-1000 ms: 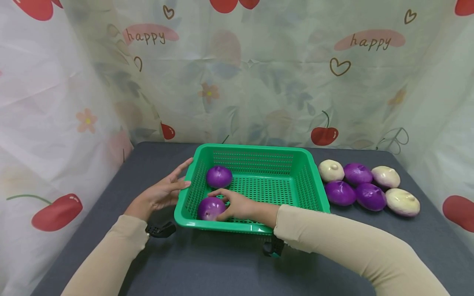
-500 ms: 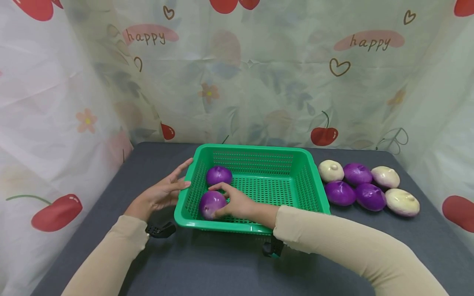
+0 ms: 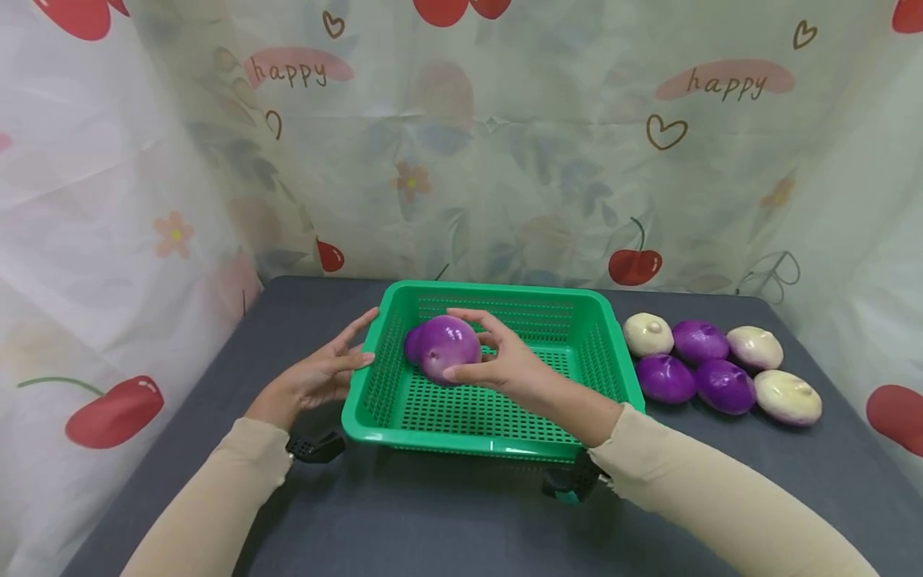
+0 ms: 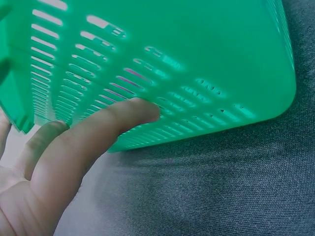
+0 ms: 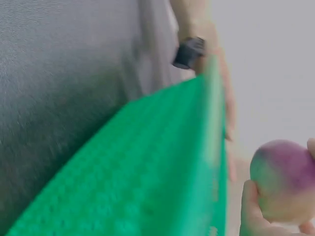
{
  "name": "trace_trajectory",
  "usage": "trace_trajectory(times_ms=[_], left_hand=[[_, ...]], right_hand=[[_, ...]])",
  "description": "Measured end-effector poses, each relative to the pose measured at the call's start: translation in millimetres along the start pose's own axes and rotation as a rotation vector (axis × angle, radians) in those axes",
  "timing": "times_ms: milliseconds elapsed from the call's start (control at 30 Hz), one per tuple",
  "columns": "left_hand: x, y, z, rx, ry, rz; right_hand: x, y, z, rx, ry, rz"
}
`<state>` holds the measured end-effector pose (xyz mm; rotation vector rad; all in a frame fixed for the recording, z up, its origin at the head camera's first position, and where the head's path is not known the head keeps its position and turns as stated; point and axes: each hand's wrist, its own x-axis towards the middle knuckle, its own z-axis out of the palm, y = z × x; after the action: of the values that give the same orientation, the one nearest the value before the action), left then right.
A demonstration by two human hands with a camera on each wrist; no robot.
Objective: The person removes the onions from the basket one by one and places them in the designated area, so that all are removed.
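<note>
My right hand [image 3: 515, 361] pinches a glossy purple turnip [image 3: 449, 349] between thumb and fingers, raised over the left part of a green plastic basket [image 3: 497, 447]. In the right wrist view this turnip [image 5: 283, 179] shows a purple and a pale side. Behind it, mostly covered in the head view, a second purple turnip [image 3: 413, 344] sits inside the basket. My left hand [image 3: 310, 381] rests against the basket's left side with its fingers extended. Seen from the left wrist, a finger of the left hand [image 4: 98, 132] touches the slotted outer wall.
To the right of the basket, several turnips lie in two rows, purple ones [image 3: 665, 378] and whitish ones [image 3: 787, 397]. All stand on a dark grey tabletop [image 3: 404, 513]. A patterned curtain [image 3: 490, 160] encloses the back and sides.
My right hand has lifted the nearer turnip from the basket's front left corner, up and to the right, so it now overlaps the other turnip. My left hand stays at the basket's side.
</note>
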<state>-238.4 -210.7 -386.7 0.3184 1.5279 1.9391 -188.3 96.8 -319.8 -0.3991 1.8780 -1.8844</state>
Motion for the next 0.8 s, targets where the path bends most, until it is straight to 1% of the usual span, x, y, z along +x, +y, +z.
trace_trajectory(times_ms=[133, 267, 500, 567, 633, 733, 800], left_hand=[[0.5, 0.7, -0.6, -0.005, 0.003, -0.002], [0.9, 1.0, -0.3, -0.001, 0.007, -0.002], [0.4, -0.8, -0.1, -0.016, 0.014, -0.008], [0.1, -1.4, -0.1, -0.016, 0.017, -0.008], [-0.1, -1.6, -0.1, -0.015, 0.020, -0.009], [-0.1, -1.3, -0.3, -0.010, 0.022, -0.007], [0.1, -0.8, -0.7, -0.009, 0.022, -0.005]], right_hand=[[-15.2, -13, -22, 0.015, 0.004, -0.023], [-31.5, -25, -47, 0.059, 0.013, -0.072], [-62.5, -43, -87, 0.209, 0.075, -0.167], [-72.0, -45, -98, 0.227, 0.089, -0.194], [-81.0, -45, -108, 0.223, 0.095, -0.220], [-93.6, -41, -123, 0.246, 0.084, -0.243], [-101.3, -37, -133, 0.303, 0.065, -0.248]])
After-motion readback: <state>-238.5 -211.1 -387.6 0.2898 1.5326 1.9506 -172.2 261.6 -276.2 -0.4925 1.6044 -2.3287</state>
